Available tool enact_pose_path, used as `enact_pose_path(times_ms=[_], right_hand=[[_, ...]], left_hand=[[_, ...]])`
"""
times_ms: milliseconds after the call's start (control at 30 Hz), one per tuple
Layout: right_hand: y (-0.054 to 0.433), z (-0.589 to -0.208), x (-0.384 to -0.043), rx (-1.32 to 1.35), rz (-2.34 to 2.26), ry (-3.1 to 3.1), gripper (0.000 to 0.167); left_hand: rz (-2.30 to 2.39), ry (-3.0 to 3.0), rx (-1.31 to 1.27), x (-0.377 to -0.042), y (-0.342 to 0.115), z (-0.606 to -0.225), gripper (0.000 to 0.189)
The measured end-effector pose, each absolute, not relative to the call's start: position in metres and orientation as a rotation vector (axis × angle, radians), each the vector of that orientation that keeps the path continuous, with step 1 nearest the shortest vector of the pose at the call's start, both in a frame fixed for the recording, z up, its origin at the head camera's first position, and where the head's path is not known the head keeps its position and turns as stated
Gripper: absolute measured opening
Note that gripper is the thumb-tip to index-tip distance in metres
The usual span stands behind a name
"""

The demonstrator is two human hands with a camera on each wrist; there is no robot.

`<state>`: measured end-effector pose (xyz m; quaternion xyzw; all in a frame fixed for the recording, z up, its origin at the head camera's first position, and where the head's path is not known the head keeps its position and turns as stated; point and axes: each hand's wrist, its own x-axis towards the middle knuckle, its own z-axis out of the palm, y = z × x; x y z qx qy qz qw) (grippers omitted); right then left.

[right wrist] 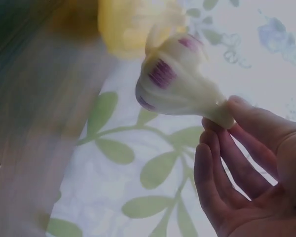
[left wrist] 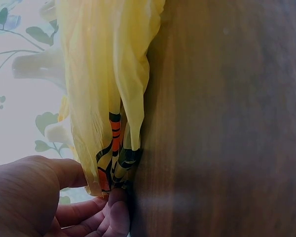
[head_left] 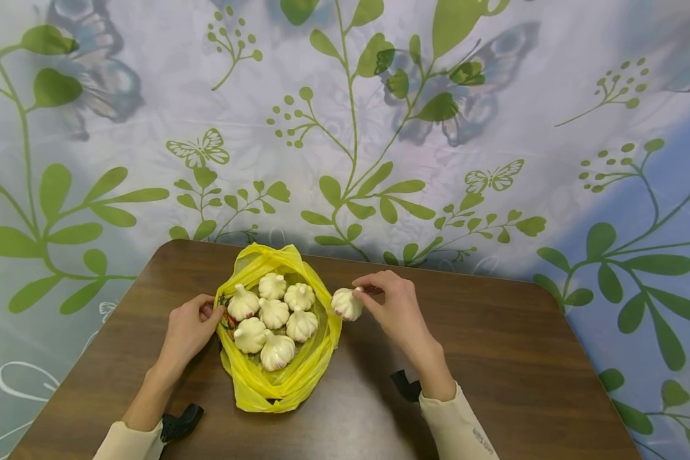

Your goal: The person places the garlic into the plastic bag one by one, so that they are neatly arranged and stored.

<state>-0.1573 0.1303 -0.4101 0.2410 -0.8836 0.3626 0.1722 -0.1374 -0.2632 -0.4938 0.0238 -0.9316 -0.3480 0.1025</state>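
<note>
A yellow plastic bag [head_left: 247,386] lies wide open on the brown table, with several white garlic bulbs [head_left: 273,313] inside. My left hand [head_left: 188,327] pinches the bag's left rim between thumb and fingers; the left wrist view shows the printed orange and black part of the plastic [left wrist: 116,143] by the fingertips. Just off the bag's right rim, my right hand [head_left: 393,310] holds one garlic bulb [head_left: 346,305] by its stem. In the right wrist view that garlic bulb [right wrist: 175,79] has purple patches, and thumb and fingertips grip the stem end.
The brown wooden table [head_left: 494,358] extends to the right of the bag and in front of it. Behind its far edge hangs a cloth [head_left: 299,160] printed with green leaves and butterflies. Black wrist mounts [head_left: 182,422] sit at both sleeves.
</note>
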Motion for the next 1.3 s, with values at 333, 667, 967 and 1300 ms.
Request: enact_pose_path(times_ms=[333, 667, 967, 1300], right_hand=[[0.113, -0.4, -0.143, 0.854, 0.96, -2.565, 0.017], [0.099, -0.393, -0.129, 1.08, 0.953, -2.625, 0.017], [0.087, -0.397, -0.124, 1.311, 1.008, -2.638, 0.021], [0.077, -0.41, -0.124, 1.35, 0.879, -2.713, 0.021]], left_hand=[[-1.022, -2.735, 0.057, -0.136, -0.262, -0.492, 0.025], [-1.013, -2.731, 0.045, -0.137, -0.262, -0.492, 0.026], [-1.016, -2.742, 0.049, -0.136, -0.263, -0.494, 0.026], [-1.022, -2.741, 0.056, -0.137, -0.263, -0.494, 0.025]])
